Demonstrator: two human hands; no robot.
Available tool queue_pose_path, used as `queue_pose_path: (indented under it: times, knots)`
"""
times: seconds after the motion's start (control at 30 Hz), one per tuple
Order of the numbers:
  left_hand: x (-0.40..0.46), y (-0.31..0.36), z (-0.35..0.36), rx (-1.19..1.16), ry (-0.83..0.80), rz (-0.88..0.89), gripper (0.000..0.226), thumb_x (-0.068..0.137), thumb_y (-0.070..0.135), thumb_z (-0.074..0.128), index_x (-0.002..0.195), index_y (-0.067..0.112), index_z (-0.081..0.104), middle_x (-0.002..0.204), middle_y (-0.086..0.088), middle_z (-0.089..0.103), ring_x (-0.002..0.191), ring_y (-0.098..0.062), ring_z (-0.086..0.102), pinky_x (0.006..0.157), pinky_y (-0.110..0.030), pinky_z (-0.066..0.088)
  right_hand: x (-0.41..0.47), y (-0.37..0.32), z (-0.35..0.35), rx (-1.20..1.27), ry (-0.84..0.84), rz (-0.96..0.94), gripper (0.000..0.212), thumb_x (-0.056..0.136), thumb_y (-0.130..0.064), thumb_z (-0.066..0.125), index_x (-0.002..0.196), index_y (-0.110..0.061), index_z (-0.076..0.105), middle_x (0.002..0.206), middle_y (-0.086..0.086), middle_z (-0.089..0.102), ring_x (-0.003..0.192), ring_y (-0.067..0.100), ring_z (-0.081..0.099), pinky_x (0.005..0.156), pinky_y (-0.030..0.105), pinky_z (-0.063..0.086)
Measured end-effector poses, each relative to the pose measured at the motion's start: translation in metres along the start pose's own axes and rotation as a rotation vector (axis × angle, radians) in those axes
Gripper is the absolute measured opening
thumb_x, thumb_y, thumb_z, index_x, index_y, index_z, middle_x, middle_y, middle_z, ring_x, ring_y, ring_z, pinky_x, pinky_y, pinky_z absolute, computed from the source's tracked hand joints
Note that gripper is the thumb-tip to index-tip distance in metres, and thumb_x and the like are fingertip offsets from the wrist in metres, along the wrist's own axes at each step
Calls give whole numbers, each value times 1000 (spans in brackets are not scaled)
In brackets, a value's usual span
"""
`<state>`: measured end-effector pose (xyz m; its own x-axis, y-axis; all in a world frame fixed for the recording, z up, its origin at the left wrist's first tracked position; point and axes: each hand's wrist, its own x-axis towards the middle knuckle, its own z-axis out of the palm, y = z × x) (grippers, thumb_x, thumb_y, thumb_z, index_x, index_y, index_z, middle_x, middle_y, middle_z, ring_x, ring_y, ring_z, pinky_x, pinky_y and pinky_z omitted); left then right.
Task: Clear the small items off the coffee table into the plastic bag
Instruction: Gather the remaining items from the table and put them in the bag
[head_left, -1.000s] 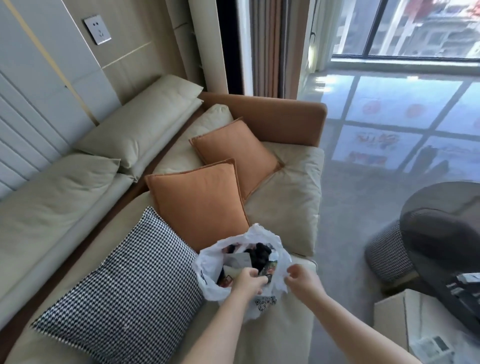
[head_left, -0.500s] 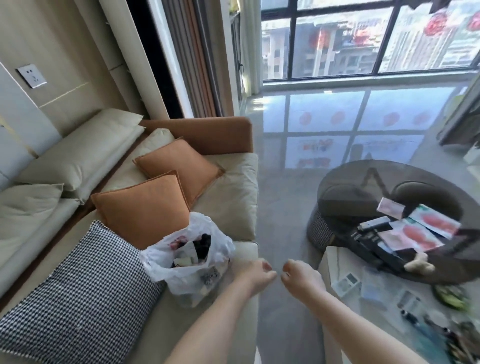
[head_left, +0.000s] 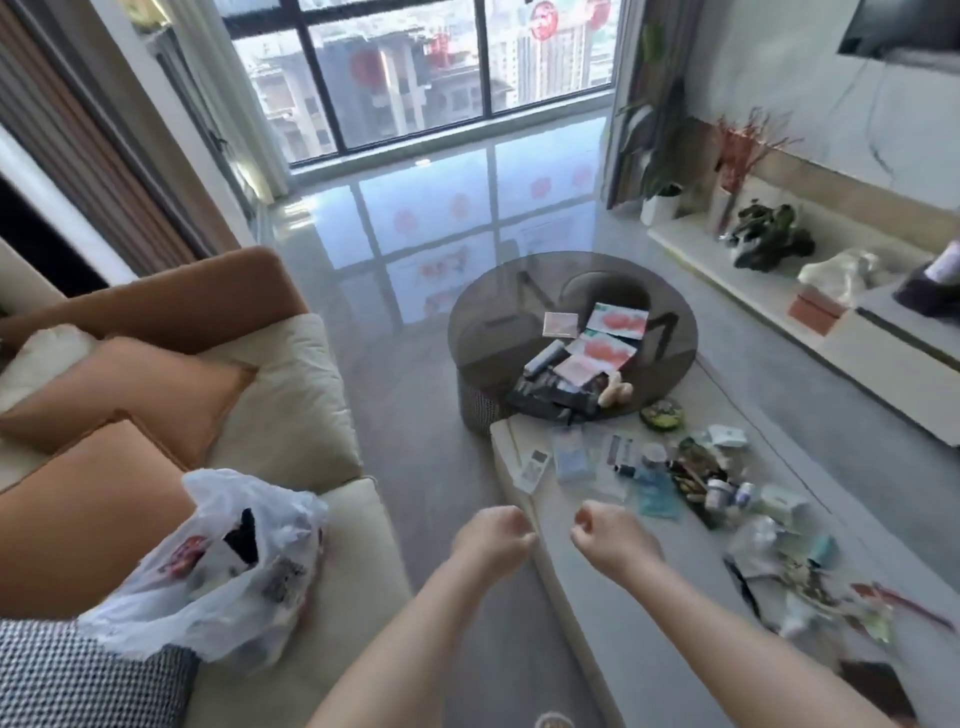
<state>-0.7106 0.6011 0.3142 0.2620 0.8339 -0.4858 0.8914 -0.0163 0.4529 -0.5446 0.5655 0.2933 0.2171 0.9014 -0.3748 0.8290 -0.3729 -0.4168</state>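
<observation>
Obs.: thin white plastic bag (head_left: 208, 566), mouth slumped open, sits on the cream sofa seat (head_left: 332, 597), leaning against the orange square cushion (head_left: 88, 525) behind it and just above the black-and-white houndstooth cushion (head_left: 67, 680); dark and printed contents show through the opening. Nobody is holding it. Left hand (head_left: 491, 538) and right hand (head_left: 613, 540) hang side by side in mid-air to the right of the bag, over the floor gap and the near edge of the pale oval coffee table (head_left: 587, 587). Both sets of fingers are curled in loosely; I can see nothing held in either. Small items remain on that table, well apart from the bag: a white remote control (head_left: 534, 467), a blue flat packet (head_left: 657, 493), small white jars (head_left: 719, 493), and a blurred heap of crumpled wrappers (head_left: 800, 571) farther right. More papers and dark objects lie on the round smoked-glass table (head_left: 571, 332) beyond. Risks, as I judge them: the bag is unsupported and its film is limp, so the mouth could fold shut or the bag tip off the seat edge toward the floor when the next load drops in one-handed. Carrying items across the gap invites drops, particularly the little jars, which would roll. Grabbing from the loose wrapper heap could sweep neighbours off the table edge. The remote may not be rubbish; bagging it would be an error.
</observation>
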Motion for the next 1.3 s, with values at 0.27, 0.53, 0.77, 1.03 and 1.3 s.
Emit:
queue_pose_path:
  times: [0.27, 0.53, 0.77, 1.03, 1.3]
  knots:
    - [-32, 37, 85, 43, -170, 152, 27, 84, 40, 55, 105, 28, 67, 115, 5, 67, 109, -13, 59, 87, -23, 46, -91, 104, 15, 109, 40, 290, 24, 89, -33, 49, 105, -21, 62, 108, 5, 67, 100, 25, 61, 77, 29, 46]
    - [-60, 64, 175, 125, -351, 182, 29, 85, 40, 54, 108, 28, 67, 117, 6, 66, 111, -13, 59, 90, -25, 48, -176, 194, 48, 243, 88, 549, 18, 89, -28, 52, 99, -20, 63, 104, 6, 67, 96, 25, 61, 75, 29, 48]
    - [-76, 93, 258, 186, -472, 146, 29, 86, 38, 53, 111, 28, 65, 117, 5, 66, 110, -14, 59, 92, -29, 50, -219, 272, 75, 350, 89, 677, 22, 89, -28, 54, 106, -17, 64, 108, 6, 67, 98, 24, 60, 71, 25, 41]
    - [-75, 127, 368, 117, -523, -2, 24, 86, 35, 54, 105, 26, 65, 105, 1, 68, 101, -18, 64, 87, -31, 52, -227, 376, 103, 434, 24, 731, 25, 90, -29, 51, 111, -20, 61, 107, 1, 66, 96, 20, 58, 70, 23, 40]
    - [-32, 126, 456, 116, -478, -91, 3, 88, 26, 54, 88, 24, 54, 98, -7, 66, 91, -23, 62, 77, -30, 49, -197, 463, 146, 439, -17, 766, 24, 90, -30, 49, 111, -24, 58, 106, -3, 64, 85, 17, 55, 72, 27, 47]
